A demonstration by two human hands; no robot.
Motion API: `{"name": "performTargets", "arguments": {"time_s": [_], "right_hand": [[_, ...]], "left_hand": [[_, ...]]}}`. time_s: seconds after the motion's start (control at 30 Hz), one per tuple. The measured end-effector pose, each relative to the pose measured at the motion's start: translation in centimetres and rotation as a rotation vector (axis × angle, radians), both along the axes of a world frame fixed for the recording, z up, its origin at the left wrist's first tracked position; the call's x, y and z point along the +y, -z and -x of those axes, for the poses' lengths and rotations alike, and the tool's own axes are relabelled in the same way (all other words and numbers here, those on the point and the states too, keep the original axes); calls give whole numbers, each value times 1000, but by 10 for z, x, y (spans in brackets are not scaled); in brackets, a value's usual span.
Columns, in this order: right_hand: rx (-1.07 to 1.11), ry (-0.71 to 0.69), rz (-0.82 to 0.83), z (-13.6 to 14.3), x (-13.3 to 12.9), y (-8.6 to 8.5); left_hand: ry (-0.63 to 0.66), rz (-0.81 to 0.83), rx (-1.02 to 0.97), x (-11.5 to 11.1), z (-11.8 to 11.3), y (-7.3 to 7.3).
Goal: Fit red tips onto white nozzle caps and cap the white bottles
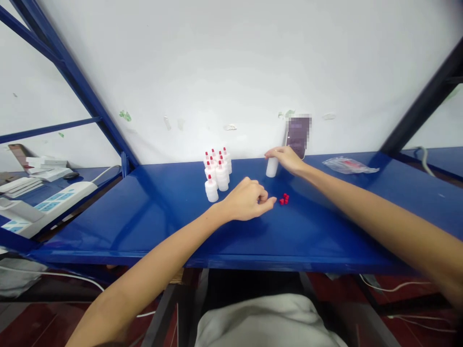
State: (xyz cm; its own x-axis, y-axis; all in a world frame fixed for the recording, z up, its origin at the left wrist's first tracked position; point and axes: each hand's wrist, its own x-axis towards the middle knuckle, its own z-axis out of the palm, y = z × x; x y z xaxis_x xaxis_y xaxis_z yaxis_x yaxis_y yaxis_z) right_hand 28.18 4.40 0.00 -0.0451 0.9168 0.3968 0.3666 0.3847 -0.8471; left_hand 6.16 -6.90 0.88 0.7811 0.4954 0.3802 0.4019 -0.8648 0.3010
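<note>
My right hand (287, 160) reaches toward the back of the blue table, its fingers closed over the top of a white plastic squeeze bottle (272, 168). The bottle stands upright, and the fingers hide its upper end. In front of it lies a small pile of red tip caps (284, 199). My left hand (249, 198) is just left of these caps, with curled fingers and its thumb and fingertip side toward them; whether it pinches anything is hidden. Farther left, several white squeeze bottles (222, 178) with red-capped nozzles stand upright in a close group.
A phone (299, 135) leans on the wall behind my right hand. A clear plastic bag (349, 165) with something red lies at the right on the blue table (162, 207). Blue metal posts (90, 91) flank the table. A white power strip (54, 207) is at far left.
</note>
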Motion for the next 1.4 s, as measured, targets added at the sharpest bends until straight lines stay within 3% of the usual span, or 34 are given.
{"name": "performTargets", "arguments": {"time_s": [0.2, 0.4, 0.53, 0.63, 0.8, 1.0, 1.4], "right_hand": [[34, 93, 70, -33, -33, 2], [-81, 132, 156, -52, -38, 7], [-146, 171, 104, -53, -41, 14], [25, 123, 90, -48, -41, 21], [339, -67, 212, -31, -47, 23], [85, -180, 101, -15, -65, 13], [-76, -6, 38, -19, -61, 14]], "left_hand": [[66, -11, 149, 20, -24, 13], [101, -3, 182, 25, -24, 14], [116, 20, 153, 27, -21, 16], [103, 45, 122, 28, -22, 18], [87, 50, 98, 25, -22, 20], [96, 19, 111, 21, -22, 22], [57, 119, 62, 22, -24, 24]]}}
